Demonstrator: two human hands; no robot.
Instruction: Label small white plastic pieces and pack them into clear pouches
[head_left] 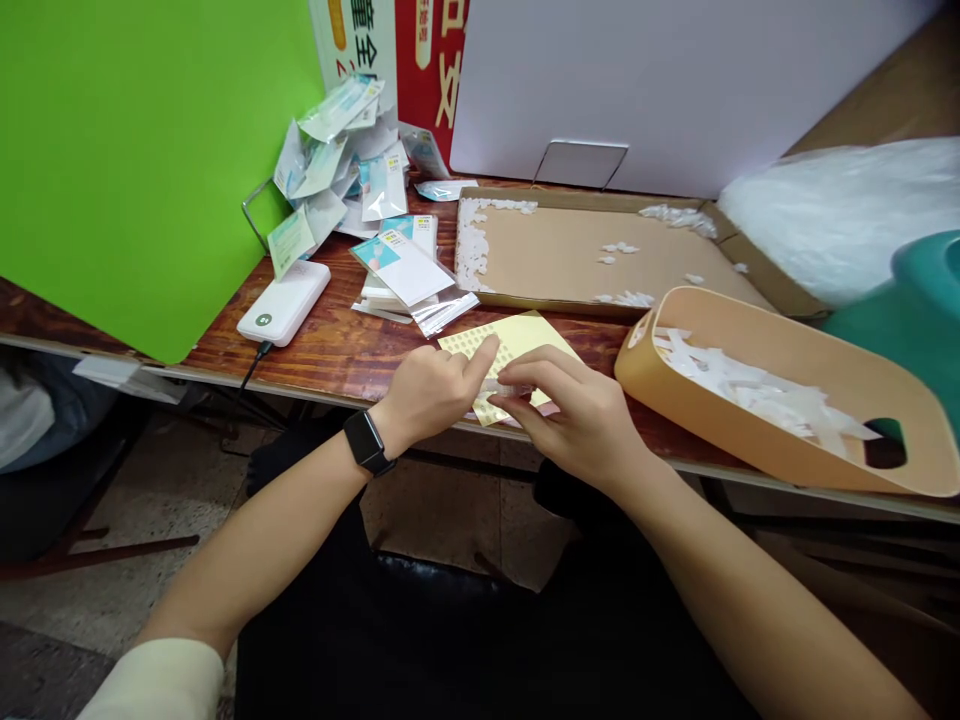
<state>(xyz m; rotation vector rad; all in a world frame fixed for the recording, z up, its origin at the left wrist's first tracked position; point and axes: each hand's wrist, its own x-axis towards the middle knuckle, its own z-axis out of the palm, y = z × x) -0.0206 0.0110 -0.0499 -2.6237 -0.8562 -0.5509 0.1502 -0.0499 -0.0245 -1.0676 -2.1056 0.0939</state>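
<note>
A yellow sheet dotted with rows of small stickers (504, 350) lies on the wooden table (352, 355), partly under both hands. My left hand (431, 392) rests on its left side, with the index finger stretched across the sheet. My right hand (570, 415) comes in from the right, its fingertips pinching a small pale piece (504, 386) at the sheet's near part. The fingers of both hands nearly meet there and hide much of the sheet's lower edge.
A cardboard tray (600, 250) holds white scraps. To the right stands a tan oval bin (780, 390) of white strips. Clear plastic packets (405, 280) are piled at the back, beside a white power bank (283, 302) with a cable. A green board (135, 150) overhangs the table's left.
</note>
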